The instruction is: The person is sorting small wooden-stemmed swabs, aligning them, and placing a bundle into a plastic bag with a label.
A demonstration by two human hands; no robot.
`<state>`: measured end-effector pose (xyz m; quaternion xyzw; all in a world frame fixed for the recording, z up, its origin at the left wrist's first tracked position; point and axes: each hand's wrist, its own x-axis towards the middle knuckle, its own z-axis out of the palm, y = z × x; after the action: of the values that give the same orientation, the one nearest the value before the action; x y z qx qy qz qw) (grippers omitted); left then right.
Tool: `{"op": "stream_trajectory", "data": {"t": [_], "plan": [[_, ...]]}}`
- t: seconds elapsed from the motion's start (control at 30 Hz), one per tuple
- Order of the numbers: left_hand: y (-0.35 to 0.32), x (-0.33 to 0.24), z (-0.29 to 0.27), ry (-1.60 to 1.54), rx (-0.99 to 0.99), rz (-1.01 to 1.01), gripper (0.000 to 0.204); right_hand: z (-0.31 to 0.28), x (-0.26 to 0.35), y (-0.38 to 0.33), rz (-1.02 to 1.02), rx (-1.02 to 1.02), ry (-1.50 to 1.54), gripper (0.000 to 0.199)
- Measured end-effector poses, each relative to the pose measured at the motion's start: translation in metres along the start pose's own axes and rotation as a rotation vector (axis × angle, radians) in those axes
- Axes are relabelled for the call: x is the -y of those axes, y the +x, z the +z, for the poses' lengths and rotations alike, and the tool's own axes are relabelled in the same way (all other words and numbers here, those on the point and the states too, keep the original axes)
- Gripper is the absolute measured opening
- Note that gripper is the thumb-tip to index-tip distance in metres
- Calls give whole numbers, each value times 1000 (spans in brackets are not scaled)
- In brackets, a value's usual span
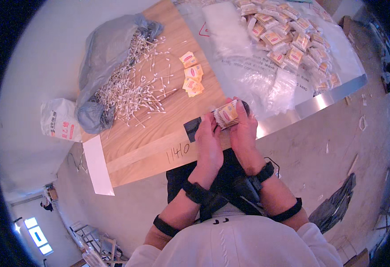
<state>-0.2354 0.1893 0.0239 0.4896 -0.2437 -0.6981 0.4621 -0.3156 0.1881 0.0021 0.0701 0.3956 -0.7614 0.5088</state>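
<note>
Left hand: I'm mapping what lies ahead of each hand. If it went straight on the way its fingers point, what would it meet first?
The left hand points up the table, fingertips at the small packet held with the right hand. Past that, probably the loose yellow packets on the wooden board, though depth is unclear.

floor [319,155]: grey concrete, littered | wooden table [150,133], metal edge | bright window [37,233] far lower-left

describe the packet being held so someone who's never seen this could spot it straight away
Start at the wooden board and go to its near edge, where both hands meet. The small yellow packet sits between the left hand and right hand. Unlike the loose yellow packets lying flat mid-board, it is lifted off the wood.
</note>
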Motion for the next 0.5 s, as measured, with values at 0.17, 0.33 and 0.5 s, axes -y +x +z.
{"op": "stream_trajectory", "data": {"t": [0.17,0.33,0.5], "plan": [[-3,-7,5,-52,-11,-38,44,0,-3,0,-90,44,-167,33],[-3,-6,6,-75,-33,-39,47,3,-2,-2,-74,34,-201,30],[-3,-9,9,-142,-28,-98,60,3,-5,-4,-92,42,-164,27]]}}
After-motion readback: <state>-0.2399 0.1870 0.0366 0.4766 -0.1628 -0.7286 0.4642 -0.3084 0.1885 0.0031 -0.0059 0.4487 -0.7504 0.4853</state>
